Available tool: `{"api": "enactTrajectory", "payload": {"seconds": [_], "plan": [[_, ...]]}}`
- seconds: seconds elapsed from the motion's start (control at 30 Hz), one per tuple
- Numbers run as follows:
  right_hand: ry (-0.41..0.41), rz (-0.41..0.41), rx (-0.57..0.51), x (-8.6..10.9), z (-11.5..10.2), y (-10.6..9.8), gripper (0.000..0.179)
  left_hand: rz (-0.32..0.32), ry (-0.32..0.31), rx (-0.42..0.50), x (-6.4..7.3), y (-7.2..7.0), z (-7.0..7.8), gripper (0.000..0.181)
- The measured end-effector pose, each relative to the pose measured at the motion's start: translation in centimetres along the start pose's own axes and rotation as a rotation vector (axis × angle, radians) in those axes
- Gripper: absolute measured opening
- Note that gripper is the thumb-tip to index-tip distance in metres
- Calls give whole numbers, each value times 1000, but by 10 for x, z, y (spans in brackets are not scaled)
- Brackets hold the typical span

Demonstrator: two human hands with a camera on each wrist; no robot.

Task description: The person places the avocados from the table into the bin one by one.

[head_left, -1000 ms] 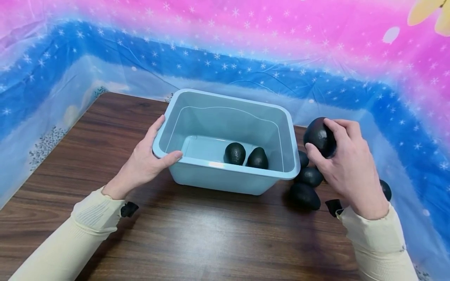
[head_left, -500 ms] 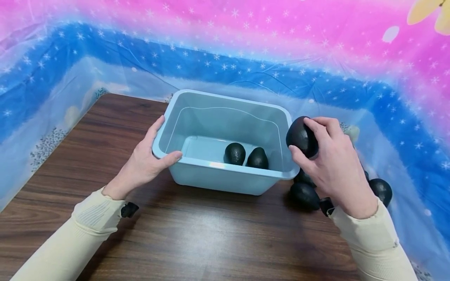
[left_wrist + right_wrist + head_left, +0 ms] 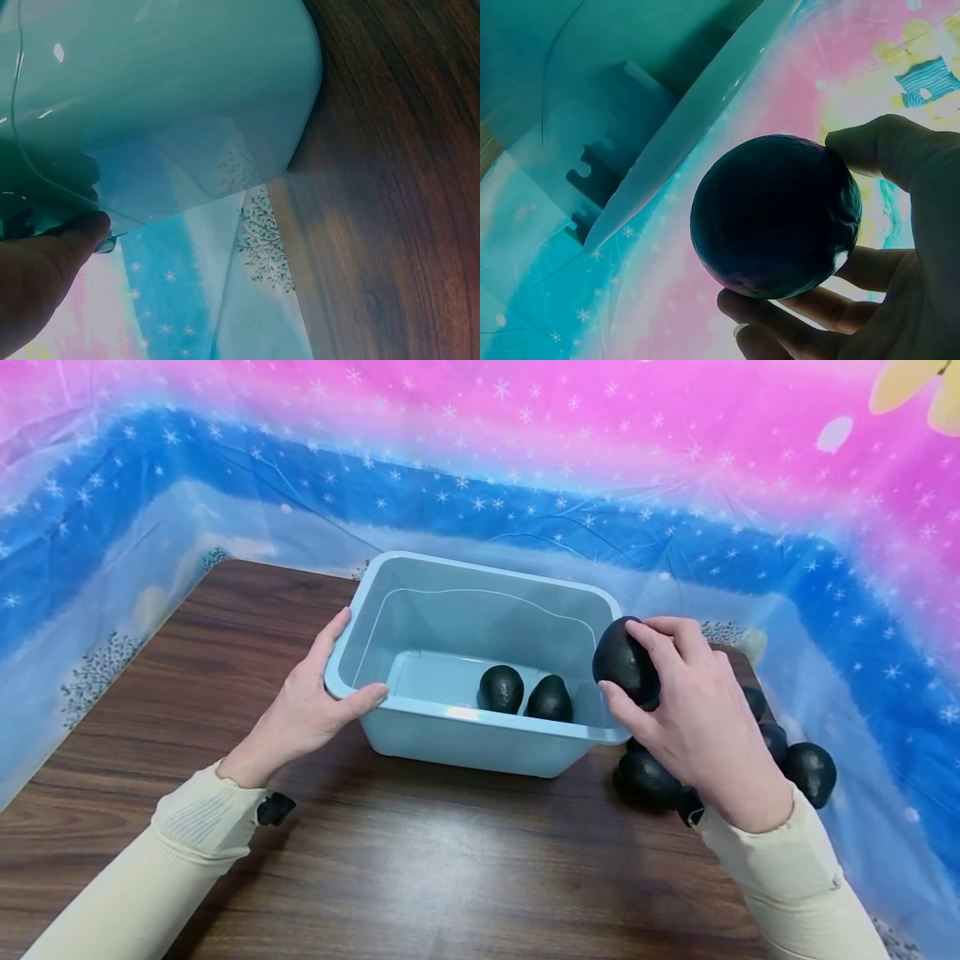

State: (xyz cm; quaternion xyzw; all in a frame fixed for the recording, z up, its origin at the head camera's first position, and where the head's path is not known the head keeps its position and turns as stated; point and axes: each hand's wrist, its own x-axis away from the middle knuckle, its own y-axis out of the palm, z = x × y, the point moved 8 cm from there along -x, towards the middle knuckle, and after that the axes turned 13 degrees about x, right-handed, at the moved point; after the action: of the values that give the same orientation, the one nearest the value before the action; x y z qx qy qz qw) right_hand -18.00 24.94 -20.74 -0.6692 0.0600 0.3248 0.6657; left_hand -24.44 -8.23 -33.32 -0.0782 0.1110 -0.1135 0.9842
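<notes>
My right hand holds a dark avocado between thumb and fingers, over the right end of a light blue plastic tub. In the right wrist view this avocado is seen end-on beside the tub's rim. My left hand grips the tub's left end, thumb over the near rim and fingers along the outside. Two avocados lie on the tub's floor, one rounder and one with its narrow end up. The left wrist view shows the tub's wall and part of that hand.
Right of the tub, more avocados lie on the brown wooden table: one near the tub's corner and several farther right, including a front one. The right forearm passes between them. A patterned cloth hangs behind the table.
My right hand has moved left with the avocado, from beside the tub to over its right rim, uncovering avocados on the right. The left hand and tub have stayed put.
</notes>
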Motion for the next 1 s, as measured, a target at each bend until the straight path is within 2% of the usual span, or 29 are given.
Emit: {"api": "enactTrajectory", "payload": {"seconds": [0.6, 0.77, 1.0], "plan": [[-71, 5, 1, -2, -9, 5, 62, 3, -4, -1, 0, 0, -2, 89], [-88, -20, 25, -2, -10, 7, 61, 2, -3, 2, 0, 0, -2, 89], [-70, -41, 48, -1, -6, 5, 57, 1, 2, -6, 0, 0, -2, 89]]}}
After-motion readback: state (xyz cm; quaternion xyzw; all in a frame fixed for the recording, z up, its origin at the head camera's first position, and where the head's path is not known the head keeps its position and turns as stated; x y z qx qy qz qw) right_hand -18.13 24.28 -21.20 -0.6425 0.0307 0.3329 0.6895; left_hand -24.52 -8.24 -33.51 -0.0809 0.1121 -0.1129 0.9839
